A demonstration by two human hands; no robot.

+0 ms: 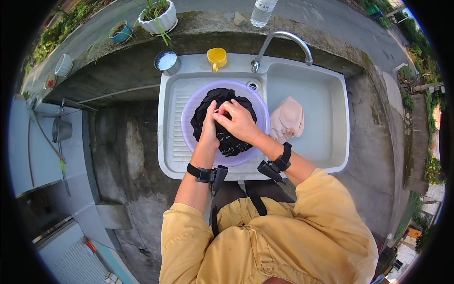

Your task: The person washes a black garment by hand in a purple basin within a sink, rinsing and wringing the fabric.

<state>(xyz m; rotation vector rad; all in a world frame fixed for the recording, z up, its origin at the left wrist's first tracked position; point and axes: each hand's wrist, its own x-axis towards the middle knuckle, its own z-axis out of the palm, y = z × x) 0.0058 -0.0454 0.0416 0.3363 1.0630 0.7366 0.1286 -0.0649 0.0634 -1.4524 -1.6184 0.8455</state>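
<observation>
Over a pale purple basin [187,118] my two hands meet, above a bunched black cloth [230,143] with white suds on its lower part. My left hand [209,128] is seen edge-on, its fingers stretched out. Against its palm side, my right hand [238,124] has its fingers bent, the thumb and fingertips drawn together. Whatever lies between the fingertips is hidden or too small to make out. The basin stands on the ribbed left side of a white double sink [176,100]. A pale pink cloth [288,118] lies in the right-hand bowl.
Along the sink's back edge are a grey metal cup [173,69] with white contents, a yellow mug [216,57] and a curved chrome faucet [283,34]. A clear bottle [263,13] and a white plant pot [161,22] stand on the concrete ledge behind.
</observation>
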